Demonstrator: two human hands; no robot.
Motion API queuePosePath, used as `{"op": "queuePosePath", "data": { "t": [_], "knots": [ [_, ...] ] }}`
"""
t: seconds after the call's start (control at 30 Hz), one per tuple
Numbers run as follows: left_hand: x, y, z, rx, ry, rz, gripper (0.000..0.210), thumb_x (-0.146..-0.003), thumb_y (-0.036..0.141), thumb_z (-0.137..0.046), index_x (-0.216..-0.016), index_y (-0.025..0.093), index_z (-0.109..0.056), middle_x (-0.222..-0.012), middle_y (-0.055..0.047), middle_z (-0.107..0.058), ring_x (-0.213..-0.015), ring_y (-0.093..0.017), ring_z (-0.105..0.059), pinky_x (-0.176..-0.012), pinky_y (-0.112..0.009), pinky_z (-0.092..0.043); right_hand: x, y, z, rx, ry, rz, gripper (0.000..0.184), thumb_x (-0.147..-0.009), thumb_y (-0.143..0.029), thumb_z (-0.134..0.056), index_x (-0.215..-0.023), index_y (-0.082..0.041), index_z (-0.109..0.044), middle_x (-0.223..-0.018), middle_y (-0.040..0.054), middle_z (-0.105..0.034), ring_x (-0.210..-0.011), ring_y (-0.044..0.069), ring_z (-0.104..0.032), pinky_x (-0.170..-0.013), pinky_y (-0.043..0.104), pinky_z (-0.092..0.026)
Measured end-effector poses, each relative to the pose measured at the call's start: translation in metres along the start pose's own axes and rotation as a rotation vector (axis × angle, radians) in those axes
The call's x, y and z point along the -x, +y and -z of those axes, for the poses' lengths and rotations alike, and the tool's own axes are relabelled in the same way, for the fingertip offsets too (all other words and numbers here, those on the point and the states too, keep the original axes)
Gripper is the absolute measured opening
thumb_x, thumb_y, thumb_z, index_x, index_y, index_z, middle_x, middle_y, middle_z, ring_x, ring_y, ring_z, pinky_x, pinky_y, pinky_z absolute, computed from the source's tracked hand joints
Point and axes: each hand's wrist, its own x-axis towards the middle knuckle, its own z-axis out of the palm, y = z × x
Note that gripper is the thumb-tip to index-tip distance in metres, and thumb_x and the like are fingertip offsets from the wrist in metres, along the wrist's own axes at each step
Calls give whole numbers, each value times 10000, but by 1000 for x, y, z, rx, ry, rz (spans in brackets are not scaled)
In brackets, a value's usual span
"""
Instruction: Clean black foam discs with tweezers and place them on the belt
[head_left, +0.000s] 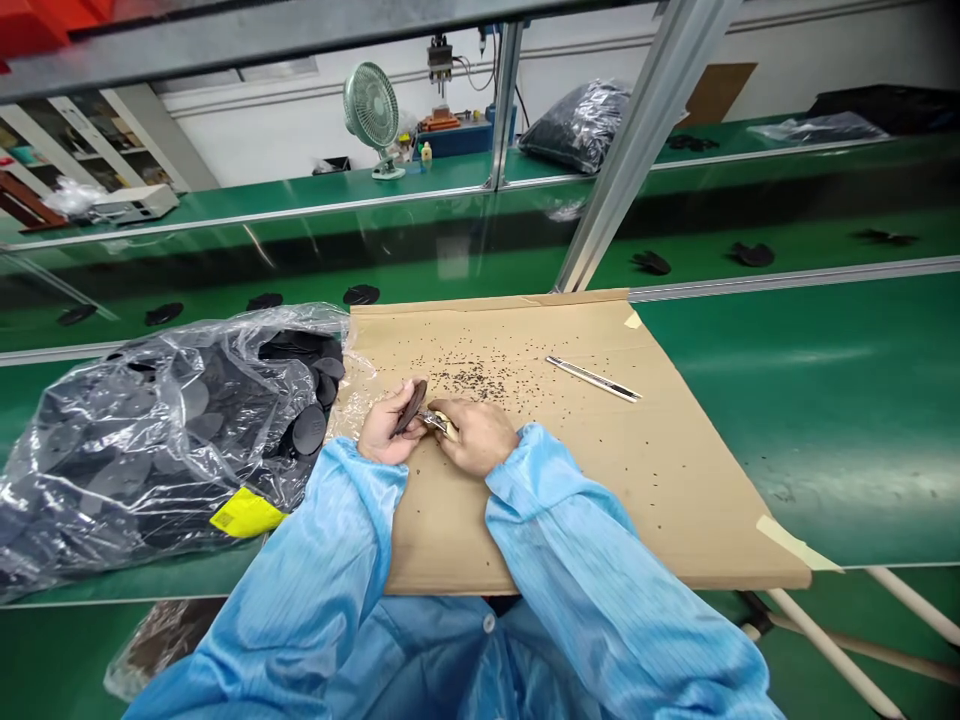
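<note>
Above a brown cardboard sheet (600, 480), my left hand (384, 432) is closed around a dark, flat rounded rubber-like piece (409, 408), tilted on edge. My right hand (480, 437) grips cutting pliers (439, 422), their metal jaws at the edge of that piece. Whether the jaws are biting into it cannot be made out. Many tiny black bits (476, 380) lie scattered on the cardboard just beyond my hands. A slim utility knife (592, 378) rests to the right of them.
A clear plastic bag (150, 450) full of dark oval pieces lies open at the left, a yellow label (247, 513) on it. Behind the cardboard, dark pieces (361, 295) sit spaced along a green belt (450, 265). A slanted metal post (637, 150) rises at the back.
</note>
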Motion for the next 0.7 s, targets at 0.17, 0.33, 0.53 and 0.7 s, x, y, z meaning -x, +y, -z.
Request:
{"op": "queuePosePath", "data": {
  "t": [0.17,0.33,0.53,0.7],
  "knots": [
    [2,0,-3,-26,4,-20,94,-843,196,-579,-925,149,-587,-599,39,-472,-341,-28,-309,-313,-149,-200,1,-1,0,12,-12,3,303,-817,-246,-486,-1097,-252,-600,-1028,28,-681,-920,203,-619,-728,274,-415],
    [3,0,-3,-44,0,-25,82,-854,188,-554,-917,145,-585,-591,37,-466,-335,-32,-314,-310,-155,-203,1,-1,0,8,-15,2,299,-816,-240,-484,-1088,-253,-608,-1009,23,-691,-915,204,-623,-720,275,-411],
    [2,0,-1,-63,8,-20,103,-824,201,-603,-910,144,-597,-582,39,-469,-334,-32,-313,-311,-161,-201,0,-1,0,38,-38,5,296,-810,-233,-491,-1073,-254,-624,-994,31,-698,-903,207,-629,-711,274,-411],
    [3,-3,-1,-73,23,-54,136,-783,211,-659,-886,139,-609,-561,45,-466,-339,-31,-325,-313,-158,-226,0,-4,2,74,-73,2,319,-802,-219,-485,-1089,-255,-620,-1014,47,-696,-885,221,-638,-695,288,-422]
  ]
}}
